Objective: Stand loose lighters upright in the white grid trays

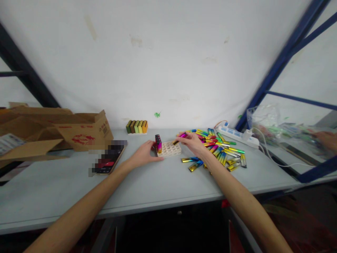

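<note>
A small white tray (172, 149) with rows of holes lies on the table. At its left end stands a row of shiny magenta-and-gold lighter-like tubes (159, 144) with dark tops. My left hand (144, 153) grips that end, thumb along the front and fingers at the side. Over the tray's right end, my right hand (192, 142) pinches another lighter-like tube (180, 138), magenta and gold, tilted with its dark end toward the holes. Right of the tray, beneath and beyond my right forearm, many similar loose tubes (223, 154) are heaped in gold, blue, red and green.
A filled block of upright tubes (137, 127) stands near the wall. Left are a phone (110, 158), partly pixelated, and an open cardboard box (89, 131). A power strip (238, 136) with a white cable lies at right. Beyond the blue frame (273, 70) another person's hand (326, 138) shows, blurred.
</note>
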`<state>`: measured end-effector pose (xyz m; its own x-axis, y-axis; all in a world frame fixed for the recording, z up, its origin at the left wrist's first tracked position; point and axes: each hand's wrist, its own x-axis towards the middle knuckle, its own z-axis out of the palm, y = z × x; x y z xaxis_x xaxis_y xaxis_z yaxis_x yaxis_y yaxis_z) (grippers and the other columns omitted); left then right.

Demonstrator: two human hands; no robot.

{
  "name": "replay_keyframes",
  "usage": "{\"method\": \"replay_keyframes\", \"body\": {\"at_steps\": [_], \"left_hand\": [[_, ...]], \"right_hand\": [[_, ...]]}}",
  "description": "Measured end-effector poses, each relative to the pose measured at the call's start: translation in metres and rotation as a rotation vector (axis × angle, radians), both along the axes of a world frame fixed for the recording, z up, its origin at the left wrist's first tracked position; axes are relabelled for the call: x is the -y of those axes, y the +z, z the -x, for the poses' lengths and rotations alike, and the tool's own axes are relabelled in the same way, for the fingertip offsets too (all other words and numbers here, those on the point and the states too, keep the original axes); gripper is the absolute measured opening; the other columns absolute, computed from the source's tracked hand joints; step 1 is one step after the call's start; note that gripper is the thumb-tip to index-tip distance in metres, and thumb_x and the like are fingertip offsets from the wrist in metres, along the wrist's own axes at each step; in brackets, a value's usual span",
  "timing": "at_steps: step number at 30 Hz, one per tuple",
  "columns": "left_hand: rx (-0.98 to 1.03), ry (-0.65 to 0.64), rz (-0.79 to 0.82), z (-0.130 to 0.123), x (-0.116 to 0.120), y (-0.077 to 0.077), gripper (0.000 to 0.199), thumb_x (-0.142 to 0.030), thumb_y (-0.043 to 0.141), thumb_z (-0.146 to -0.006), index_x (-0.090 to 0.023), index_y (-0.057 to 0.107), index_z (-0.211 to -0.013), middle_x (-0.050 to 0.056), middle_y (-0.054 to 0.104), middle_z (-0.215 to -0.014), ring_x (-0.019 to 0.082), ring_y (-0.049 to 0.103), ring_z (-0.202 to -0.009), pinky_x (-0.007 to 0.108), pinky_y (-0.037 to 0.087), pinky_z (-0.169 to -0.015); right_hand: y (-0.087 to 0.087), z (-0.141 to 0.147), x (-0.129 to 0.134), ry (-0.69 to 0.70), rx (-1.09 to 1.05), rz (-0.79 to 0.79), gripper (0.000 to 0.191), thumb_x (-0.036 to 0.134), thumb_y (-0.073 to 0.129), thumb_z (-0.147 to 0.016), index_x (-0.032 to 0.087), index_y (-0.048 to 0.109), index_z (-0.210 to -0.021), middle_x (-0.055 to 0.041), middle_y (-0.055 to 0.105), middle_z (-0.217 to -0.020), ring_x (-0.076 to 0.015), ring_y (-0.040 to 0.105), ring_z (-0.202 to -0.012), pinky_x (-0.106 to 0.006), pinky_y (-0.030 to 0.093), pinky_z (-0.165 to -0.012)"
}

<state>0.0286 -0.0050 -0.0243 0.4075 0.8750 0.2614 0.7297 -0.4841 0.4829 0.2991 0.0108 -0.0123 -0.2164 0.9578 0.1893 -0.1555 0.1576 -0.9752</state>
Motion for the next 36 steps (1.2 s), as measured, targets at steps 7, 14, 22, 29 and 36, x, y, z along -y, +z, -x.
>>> {"method": "replay_keyframes", "body": {"at_steps": [7,14,22,29,36], "left_hand": [[0.009,0.008,-0.006,-0.001,0.001,0.001,0.065,-0.065,0.083,-0.062,-0.015,0.067,-0.101,0.013,0.071,-0.102,0.030,0.066,-0.088,0.041,0.055,-0.082],[0.028,0.002,-0.008,0.000,0.000,-0.001,0.063,-0.063,0.084,-0.062,-0.016,0.068,-0.100,0.012,0.072,-0.101,0.030,0.067,-0.088,0.040,0.055,-0.082],[0.026,-0.003,-0.017,0.000,0.000,-0.001,0.062,-0.062,0.083,-0.063,-0.015,0.068,-0.099,0.012,0.070,-0.101,0.031,0.067,-0.091,0.041,0.054,-0.084],[0.027,-0.010,-0.007,0.000,-0.001,-0.001,0.061,-0.062,0.084,-0.063,-0.016,0.067,-0.099,0.012,0.071,-0.102,0.030,0.067,-0.091,0.040,0.054,-0.085],[0.047,-0.002,-0.003,-0.001,0.000,0.000,0.061,-0.063,0.084,-0.061,-0.017,0.068,-0.098,0.011,0.071,-0.102,0.030,0.066,-0.090,0.041,0.054,-0.085]], "right_hand": [[0.007,0.006,0.013,0.142,-0.071,0.108,0.043,0.057,0.083,-0.075,0.018,0.071,-0.090,-0.0021,0.069,-0.084,-0.0164,0.066,-0.081,-0.034,0.054,-0.084],[0.004,0.017,0.018,0.165,-0.008,0.068,0.049,0.067,0.072,-0.081,0.023,0.058,-0.098,0.0094,0.039,-0.061,-0.0101,0.043,-0.053,-0.023,0.042,-0.054],[-0.005,0.015,0.012,-0.204,0.348,-0.203,0.060,0.075,0.052,-0.088,0.025,0.034,-0.060,0.0058,0.029,-0.054,-0.0108,0.029,-0.049,-0.027,0.022,-0.047],[-0.005,0.014,0.013,-0.358,0.515,-0.341,0.047,0.055,0.049,-0.087,0.025,0.030,-0.056,0.0044,0.030,-0.053,-0.0115,0.030,-0.053,-0.028,0.021,-0.052],[-0.005,0.015,0.013,-0.323,0.541,-0.318,0.049,0.058,0.048,-0.088,0.025,0.029,-0.057,0.0051,0.028,-0.054,-0.0116,0.030,-0.053,-0.028,0.021,-0.053]]}}
